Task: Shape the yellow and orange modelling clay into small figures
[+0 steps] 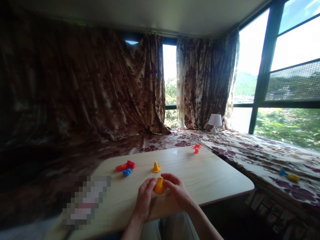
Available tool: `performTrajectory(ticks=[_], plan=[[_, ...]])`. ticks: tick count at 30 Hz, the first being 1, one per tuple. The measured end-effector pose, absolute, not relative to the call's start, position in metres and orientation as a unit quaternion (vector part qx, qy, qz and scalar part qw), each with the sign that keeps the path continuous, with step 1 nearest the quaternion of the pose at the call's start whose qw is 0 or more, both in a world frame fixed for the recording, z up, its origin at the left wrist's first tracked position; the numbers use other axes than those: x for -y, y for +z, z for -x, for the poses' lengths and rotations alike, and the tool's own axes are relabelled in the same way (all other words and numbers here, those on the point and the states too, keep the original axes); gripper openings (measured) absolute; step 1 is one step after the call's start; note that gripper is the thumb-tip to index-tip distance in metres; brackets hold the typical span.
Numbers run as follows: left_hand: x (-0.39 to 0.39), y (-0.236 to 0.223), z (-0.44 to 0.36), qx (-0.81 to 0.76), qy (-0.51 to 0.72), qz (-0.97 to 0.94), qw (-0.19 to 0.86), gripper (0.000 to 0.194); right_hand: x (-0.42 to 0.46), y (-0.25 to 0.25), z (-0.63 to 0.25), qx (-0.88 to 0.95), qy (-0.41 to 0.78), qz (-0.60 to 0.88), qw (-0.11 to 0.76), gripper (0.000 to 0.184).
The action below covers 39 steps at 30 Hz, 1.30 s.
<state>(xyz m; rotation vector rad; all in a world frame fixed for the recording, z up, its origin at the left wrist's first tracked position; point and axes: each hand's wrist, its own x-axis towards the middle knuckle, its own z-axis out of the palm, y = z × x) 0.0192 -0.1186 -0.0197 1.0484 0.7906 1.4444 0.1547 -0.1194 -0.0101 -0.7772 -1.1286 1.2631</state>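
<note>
Between the fingers of both hands is a rounded lump of yellow modelling clay (pixel 160 186), held just above the near part of the table. My left hand (pixel 145 196) pinches it from the left with thumb and fingers. From the right, my right hand (pixel 177 188) closes on it, its index finger reaching over the top. Just beyond my hands stands a yellow clay piece (pixel 156 167) with a pointed cone on a wide base. Farther left lie red clay (pixel 125 165) and a blue clay lump (pixel 127 172), close together.
The pale wooden table (pixel 220 176) has rounded corners. A small pink-red clay figure (pixel 196 148) stands near its far edge. At left lies a pixelated object (pixel 86 203). A blue and yellow item (pixel 290 175) rests on the flowered cloth, and a white lamp (pixel 215 122) stands by the curtains.
</note>
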Motion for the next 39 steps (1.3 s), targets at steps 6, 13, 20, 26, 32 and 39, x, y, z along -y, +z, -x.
performTrajectory(ticks=[6,13,20,26,32,39], plan=[[0.1204,-0.0188,-0.0228,-0.347,0.595,-0.471,0.55,0.027,0.1191,-0.0094,-0.1543,0.479,0.546,0.319,0.608,0.031],[0.1214,-0.0174,-0.0237,-0.366,0.588,-0.488,0.531,0.025,0.1166,-0.0124,-0.1553,0.48,0.542,0.301,0.62,0.031],[0.1184,-0.021,-0.0214,-0.365,0.616,-0.465,0.521,0.027,0.1155,-0.0138,-0.1548,0.483,0.516,0.339,0.621,0.029],[0.1175,-0.0228,-0.0222,-0.375,0.601,-0.487,0.512,0.029,0.1147,-0.0152,-0.1543,0.482,0.528,0.321,0.622,0.029],[0.117,-0.0241,-0.023,-0.382,0.603,-0.493,0.497,0.026,0.1122,-0.0181,-0.1534,0.479,0.529,0.32,0.623,0.032],[0.1155,-0.0233,-0.0209,-0.359,0.62,-0.451,0.532,0.028,0.1135,-0.0161,-0.1543,0.485,0.523,0.326,0.621,0.031]])
